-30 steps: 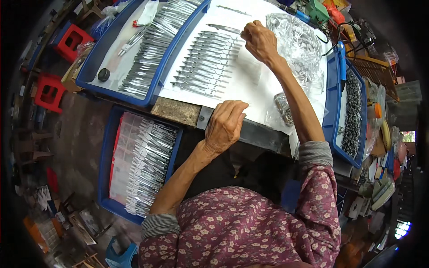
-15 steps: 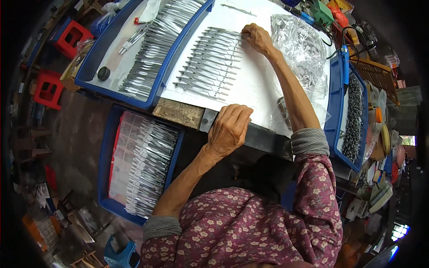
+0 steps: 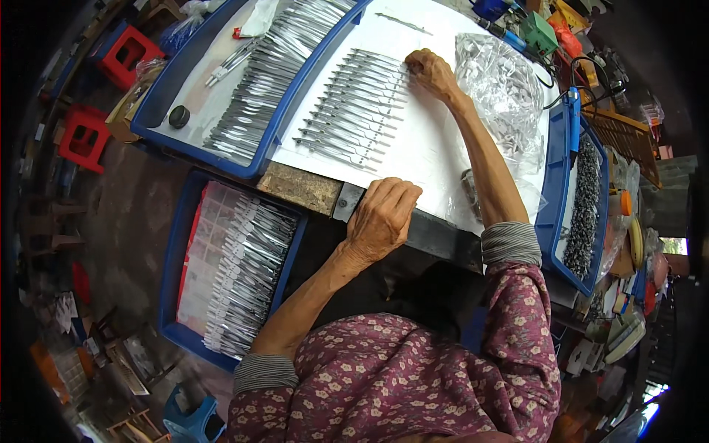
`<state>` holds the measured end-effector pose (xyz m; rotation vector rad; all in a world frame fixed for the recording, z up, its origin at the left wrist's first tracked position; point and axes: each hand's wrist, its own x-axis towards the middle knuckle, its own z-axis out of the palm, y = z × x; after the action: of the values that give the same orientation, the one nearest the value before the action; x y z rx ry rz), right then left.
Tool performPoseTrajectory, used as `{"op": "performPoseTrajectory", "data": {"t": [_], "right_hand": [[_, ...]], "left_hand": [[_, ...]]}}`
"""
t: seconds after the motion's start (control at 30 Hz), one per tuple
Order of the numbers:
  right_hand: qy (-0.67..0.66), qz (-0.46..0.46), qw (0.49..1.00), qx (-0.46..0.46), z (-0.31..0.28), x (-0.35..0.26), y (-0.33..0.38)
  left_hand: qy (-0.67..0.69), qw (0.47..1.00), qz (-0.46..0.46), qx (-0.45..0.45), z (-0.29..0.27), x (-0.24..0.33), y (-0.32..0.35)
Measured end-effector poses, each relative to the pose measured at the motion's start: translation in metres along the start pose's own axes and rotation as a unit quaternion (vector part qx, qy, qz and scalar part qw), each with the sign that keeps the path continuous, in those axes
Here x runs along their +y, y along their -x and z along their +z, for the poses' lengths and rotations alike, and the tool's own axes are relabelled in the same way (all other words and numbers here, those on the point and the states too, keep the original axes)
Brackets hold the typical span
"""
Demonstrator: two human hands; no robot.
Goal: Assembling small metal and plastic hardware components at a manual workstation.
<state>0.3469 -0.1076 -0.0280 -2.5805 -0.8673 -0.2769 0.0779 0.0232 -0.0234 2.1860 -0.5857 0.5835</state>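
A row of slim silver metal pieces lies side by side on the white sheet. At the far right end of this row is my right hand, its fingers bent and closed; whatever they pinch is hidden beneath them. My left hand rests by the table's near edge, over the dark metal edge bar. Its fingers are curled together, and I cannot see what, if anything, is inside. One more slim metal piece lies apart, beyond the row.
Left stands a blue tray of similar pieces with a round black cap. Below it is another filled blue tray. Right are a clear plastic bag of small parts and a blue tray of dark small parts. Red stools stand left.
The whole view has shifted slightly, moving the table a little right and down in the picture. Both hands keep nearly the same places and poses; the row of pieces looks unchanged.
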Motion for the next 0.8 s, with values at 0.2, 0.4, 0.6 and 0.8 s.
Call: {"op": "performPoseTrajectory", "data": {"t": [0.2, 0.4, 0.6, 0.8], "right_hand": [[-0.022, 0.017, 1.000, 0.002, -0.004, -0.009, 0.002], [-0.067, 0.013, 0.997, 0.037, -0.004, -0.004, 0.005], [-0.075, 0.012, 0.997, 0.034, -0.006, -0.012, 0.013], [-0.076, 0.027, 0.996, 0.033, -0.007, -0.023, 0.015]], "left_hand": [[-0.004, 1.000, 0.000, 0.009, 0.000, -0.001, 0.001], [-0.001, 1.000, 0.002, -0.003, -0.001, -0.001, 0.000], [-0.012, 1.000, 0.018, 0.017, -0.001, -0.002, 0.003], [-0.013, 1.000, -0.003, -0.007, -0.002, -0.001, 0.004]]}}
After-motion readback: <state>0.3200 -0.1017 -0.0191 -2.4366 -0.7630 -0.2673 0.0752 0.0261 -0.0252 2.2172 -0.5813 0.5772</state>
